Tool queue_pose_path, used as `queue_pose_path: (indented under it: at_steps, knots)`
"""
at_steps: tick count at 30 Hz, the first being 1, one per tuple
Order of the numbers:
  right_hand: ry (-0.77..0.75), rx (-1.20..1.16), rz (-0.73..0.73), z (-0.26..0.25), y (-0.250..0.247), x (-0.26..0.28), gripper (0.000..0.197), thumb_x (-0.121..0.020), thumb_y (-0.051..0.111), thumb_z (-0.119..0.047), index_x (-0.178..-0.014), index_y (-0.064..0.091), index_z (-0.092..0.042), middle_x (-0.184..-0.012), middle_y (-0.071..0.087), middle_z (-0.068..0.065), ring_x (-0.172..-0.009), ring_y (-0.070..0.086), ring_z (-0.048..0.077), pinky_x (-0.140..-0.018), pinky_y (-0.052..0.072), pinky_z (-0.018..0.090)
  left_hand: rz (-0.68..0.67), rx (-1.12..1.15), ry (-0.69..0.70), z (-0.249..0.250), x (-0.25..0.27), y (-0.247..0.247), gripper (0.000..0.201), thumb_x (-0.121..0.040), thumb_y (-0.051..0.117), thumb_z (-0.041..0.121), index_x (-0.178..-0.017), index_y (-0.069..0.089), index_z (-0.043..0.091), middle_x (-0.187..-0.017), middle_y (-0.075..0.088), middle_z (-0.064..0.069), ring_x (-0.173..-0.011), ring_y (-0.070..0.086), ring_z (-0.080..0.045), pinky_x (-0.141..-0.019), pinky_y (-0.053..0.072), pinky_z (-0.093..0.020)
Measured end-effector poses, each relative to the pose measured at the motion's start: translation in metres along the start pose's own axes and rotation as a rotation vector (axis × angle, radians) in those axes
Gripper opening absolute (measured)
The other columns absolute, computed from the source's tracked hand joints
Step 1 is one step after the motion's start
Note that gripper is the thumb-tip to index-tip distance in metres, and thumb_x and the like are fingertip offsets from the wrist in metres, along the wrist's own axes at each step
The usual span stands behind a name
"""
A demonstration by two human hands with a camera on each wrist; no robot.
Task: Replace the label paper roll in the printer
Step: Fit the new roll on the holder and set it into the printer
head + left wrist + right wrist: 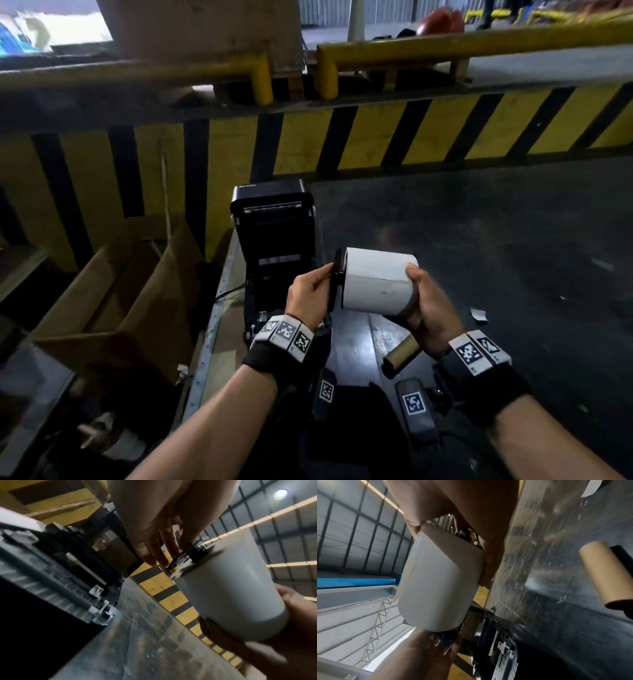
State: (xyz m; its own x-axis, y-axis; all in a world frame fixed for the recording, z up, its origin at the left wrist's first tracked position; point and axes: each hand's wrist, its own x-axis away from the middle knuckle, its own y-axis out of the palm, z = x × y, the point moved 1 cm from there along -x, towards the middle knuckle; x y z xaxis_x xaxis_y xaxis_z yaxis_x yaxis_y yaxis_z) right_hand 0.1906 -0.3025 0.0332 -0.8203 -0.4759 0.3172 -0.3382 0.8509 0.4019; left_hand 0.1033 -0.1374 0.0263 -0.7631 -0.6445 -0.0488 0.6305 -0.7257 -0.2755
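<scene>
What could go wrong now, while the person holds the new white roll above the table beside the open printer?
1. The right hand grips only the end of the white roll; that grip could slip and the roll might drop or unwind.
2. The black holder, pinched by the left hand, looks only partly seated and may come out.
3. The empty cardboard core lies loose on the table and could roll off.
</scene>
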Motion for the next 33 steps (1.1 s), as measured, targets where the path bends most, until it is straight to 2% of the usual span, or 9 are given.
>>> queue_pose_path:
  at_steps: [2,5,15,17,20,23,25,28,33]
  knots:
    - [-0.032,0.029,0.017,0.002,0.011,0.005,0.042,-0.074,0.061,-0.042,-0.106,0.062,-0.015,-0.105,0.063,0.013,-0.095,0.062,0.027,-0.076,0.056,0.046,0.001,-0.167,0.048,0.002,0.003,-0.01,0.041,-0.085,0.048,0.011,-0.121,0.064,0.023,-0.097,0.074,-0.006,-0.09,0.068,-0.02,-0.073,0.048,-0.02]
    - [-0.107,0.069,0.035,0.003,0.026,0.014,0.026,-0.08,0.058,-0.036,-0.099,0.064,-0.019,-0.099,0.064,0.011,-0.088,0.062,0.025,-0.067,0.056,0.038,-0.064,-0.295,0.155,0.006,0.007,-0.026,0.047,-0.082,0.044,0.005,-0.123,0.061,0.02,-0.094,0.073,-0.012,-0.085,0.066,-0.027,-0.063,0.039,-0.016]
    - [-0.325,0.161,0.062,0.015,0.067,0.032,0.022,-0.084,0.056,-0.022,-0.104,0.065,-0.02,-0.097,0.067,0.005,-0.084,0.062,0.019,-0.064,0.054,0.031,-0.207,-0.406,0.328,0.004,0.002,-0.069,0.041,-0.081,0.047,0.005,-0.114,0.066,0.02,-0.105,0.074,-0.009,-0.102,0.065,-0.022,-0.07,0.037,-0.015]
    - [-0.336,0.177,0.065,0.017,0.072,0.031,0.023,-0.083,0.059,-0.023,-0.106,0.065,-0.022,-0.102,0.067,0.006,-0.089,0.063,0.02,-0.073,0.056,0.037,-0.235,-0.364,0.276,0.004,-0.002,-0.075,0.04,-0.079,0.048,0.009,-0.112,0.067,0.022,-0.104,0.074,-0.008,-0.1,0.066,-0.022,-0.079,0.046,-0.023]
    - [-0.39,0.238,0.074,0.016,0.078,0.028,0.033,-0.082,0.061,-0.024,-0.115,0.061,-0.021,-0.111,0.067,0.008,-0.098,0.064,0.02,-0.084,0.054,0.038,-0.286,0.055,0.027,0.006,-0.009,-0.086,0.034,-0.085,0.047,0.011,-0.114,0.065,0.008,-0.095,0.071,-0.008,-0.094,0.061,-0.024,-0.091,0.049,-0.047]
    - [-0.432,0.285,0.043,0.011,0.086,0.024,0.036,-0.083,0.061,-0.024,-0.119,0.059,-0.022,-0.111,0.066,0.006,-0.096,0.063,0.015,-0.077,0.054,0.031,-0.301,0.226,-0.131,0.01,-0.018,-0.096,0.04,-0.09,0.053,0.034,-0.112,0.064,0.002,-0.086,0.063,-0.003,-0.083,0.059,-0.02,-0.078,0.049,-0.038]
    - [-0.418,0.303,0.021,0.009,0.092,0.018,0.04,-0.081,0.064,-0.027,-0.121,0.057,-0.022,-0.114,0.065,0.007,-0.103,0.063,0.02,-0.088,0.054,0.04,-0.327,0.089,-0.029,0.015,-0.022,-0.101,0.043,-0.083,0.059,0.05,-0.087,0.072,0.009,-0.081,0.068,-0.003,-0.077,0.063,-0.018,-0.076,0.05,-0.037]
    - [-0.368,0.359,-0.029,0.009,0.102,0.008,0.048,-0.078,0.066,-0.035,-0.124,0.054,-0.023,-0.12,0.063,0.006,-0.107,0.062,0.021,-0.095,0.051,0.042,-0.333,-0.135,0.09,0.018,-0.026,-0.108,0.027,-0.086,0.058,0.043,-0.069,0.067,0.024,-0.073,0.067,0.009,-0.07,0.062,-0.007,-0.071,0.05,-0.026]
    - [-0.195,0.289,-0.234,0.004,0.119,-0.003,0.028,-0.095,0.038,-0.035,-0.111,0.06,-0.033,-0.108,0.069,-0.002,-0.096,0.066,0.015,-0.076,0.056,0.032,-0.381,-0.188,0.063,0.012,-0.038,-0.13,0.033,-0.09,0.052,0.042,-0.104,0.068,0.017,-0.107,0.072,-0.004,-0.1,0.067,-0.017,-0.095,0.051,-0.037]
